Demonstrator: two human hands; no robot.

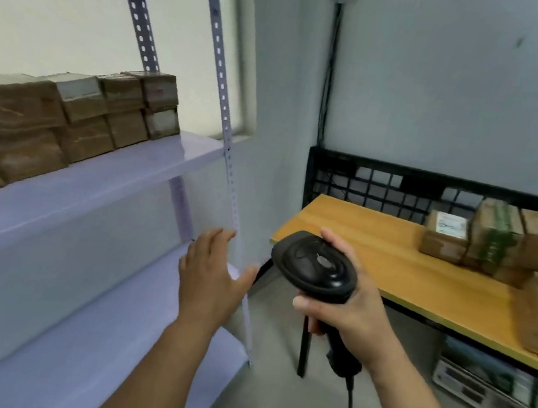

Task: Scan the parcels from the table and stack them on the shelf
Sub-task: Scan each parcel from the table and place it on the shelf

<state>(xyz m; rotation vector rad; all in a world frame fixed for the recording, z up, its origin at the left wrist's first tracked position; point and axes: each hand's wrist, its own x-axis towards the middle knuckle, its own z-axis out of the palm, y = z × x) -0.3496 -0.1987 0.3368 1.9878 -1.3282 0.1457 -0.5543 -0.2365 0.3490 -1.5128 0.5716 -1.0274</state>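
My right hand (349, 312) grips the handle of a black barcode scanner (315, 267), its head tilted up and its cable hanging toward the floor. My left hand (211, 275) is empty with fingers spread, held in front of the shelf post between shelf and table. Several brown taped parcels (75, 121) are stacked two high on the middle board of the metal shelf (162, 168) at the left. More brown parcels (497, 243) lie on the wooden table (375, 250) at the right, some with white labels.
A black wire-mesh panel (384, 185) stands along the table's back edge. Under the table sits a grey device (484, 386). A lower shelf board (124, 339) lies below my left hand. The shelf's perforated upright (225, 108) runs between shelf and table.
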